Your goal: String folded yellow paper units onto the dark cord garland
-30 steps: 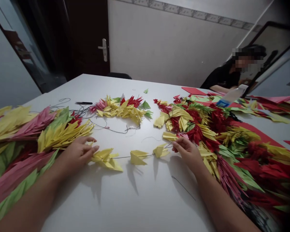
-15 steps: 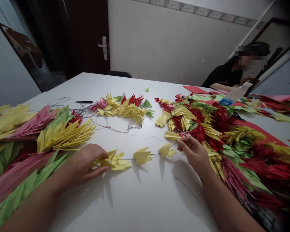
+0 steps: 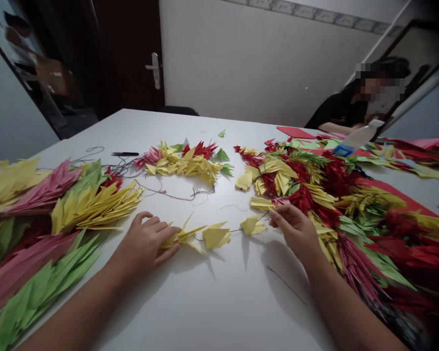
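A dark thread (image 3: 235, 229) runs between my hands above the white table, with loose yellow origami cranes (image 3: 215, 235) spaced along it. My left hand (image 3: 146, 239) has its thumb and fingers closed round the yellow cranes at the left end of the thread. Thumb and forefinger of my right hand (image 3: 294, 229) pinch the thread's right end, just beyond a single yellow crane (image 3: 253, 225). Below that hand lies a thin wire with a small loop (image 3: 287, 285). Near my right fingertips sits a small yellow bundle of folded paper (image 3: 261, 204).
Strung cranes in yellow, pink and green (image 3: 95, 209) lie at left, and a mixed heap (image 3: 307, 180) at right. A shorter strand (image 3: 190, 161), black snips (image 3: 125, 154) and tangled thread are farther back. A plastic bottle (image 3: 358, 139) leans near a seated person (image 3: 336, 109).
My left hand has slid right along the thread, closing round the yellow cranes and pushing them closer to the middle one. My right hand has barely moved. A person with a box appears at far left.
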Available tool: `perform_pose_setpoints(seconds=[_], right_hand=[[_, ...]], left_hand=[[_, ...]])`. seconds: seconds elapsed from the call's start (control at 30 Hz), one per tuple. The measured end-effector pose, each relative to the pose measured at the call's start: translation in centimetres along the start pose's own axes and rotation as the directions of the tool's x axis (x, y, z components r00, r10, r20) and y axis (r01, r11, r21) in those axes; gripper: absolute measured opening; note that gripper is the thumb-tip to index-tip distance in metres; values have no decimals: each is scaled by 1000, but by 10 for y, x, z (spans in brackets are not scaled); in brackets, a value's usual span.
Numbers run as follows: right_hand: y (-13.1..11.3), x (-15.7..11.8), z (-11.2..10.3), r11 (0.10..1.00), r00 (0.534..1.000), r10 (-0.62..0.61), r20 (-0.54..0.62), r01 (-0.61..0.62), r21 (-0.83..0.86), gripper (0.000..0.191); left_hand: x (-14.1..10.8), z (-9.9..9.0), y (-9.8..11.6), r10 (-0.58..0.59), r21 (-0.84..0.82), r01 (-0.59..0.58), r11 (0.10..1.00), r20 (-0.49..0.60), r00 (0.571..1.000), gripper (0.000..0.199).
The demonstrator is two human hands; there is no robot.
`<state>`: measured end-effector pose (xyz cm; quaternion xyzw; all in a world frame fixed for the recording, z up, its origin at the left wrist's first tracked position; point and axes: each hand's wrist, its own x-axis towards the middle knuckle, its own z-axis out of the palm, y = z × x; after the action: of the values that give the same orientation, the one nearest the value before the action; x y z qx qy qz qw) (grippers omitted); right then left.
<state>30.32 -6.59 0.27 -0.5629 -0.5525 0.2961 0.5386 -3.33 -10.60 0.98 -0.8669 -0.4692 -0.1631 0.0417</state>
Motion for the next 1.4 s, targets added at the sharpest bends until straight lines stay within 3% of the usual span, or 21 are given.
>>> perform_pose_setpoints(seconds=[0.2,0.4,0.63,0.8,0.9,1.0,1.07,1.13,1.23,1.3,1.4], right_hand=[[-2,-1,1,999,999,22,-46,-21,30,37],[-2,0,0,998,999,30,-43,-27,55,39],[2,1,2,998,997,33,-70,-29,57,39],[1,0,1,997,997,35,-69,-30,67,38],[3,1,0,996,997,34,-69,-29,80,38],[9,5,-3,997,998,30,-48,-27,72,38],[14,8,-5,997,999,25,-41,-22,70,39],[18,10,-6,997,999,21,-40,-18,75,40],[21,11,-6,997,999,18,-33,-16,73,38],[21,10,-6,998,999,18,-38,-15,68,38],[19,9,-5,998,999,17,-42,-15,53,38]], left_hand=[[-9,-10,-9,-61,5,62,998,-78,995,53],[-19,-25,-27,-202,67,195,978,120,972,26],[-15,-22,-27,-77,40,72,997,144,987,26],[-19,-20,-30,-47,49,45,998,41,998,32],[-24,-27,-34,-101,131,107,986,-56,993,37],[-27,-41,-30,-267,185,278,943,-82,960,45],[-27,-51,-20,-402,183,387,904,51,914,53],[-24,-57,-7,-525,235,473,849,273,806,64],[-19,-58,6,-570,295,490,821,475,670,68],[-17,-54,8,-564,302,479,824,511,648,67],[-16,-50,12,-559,316,461,829,444,701,68]])
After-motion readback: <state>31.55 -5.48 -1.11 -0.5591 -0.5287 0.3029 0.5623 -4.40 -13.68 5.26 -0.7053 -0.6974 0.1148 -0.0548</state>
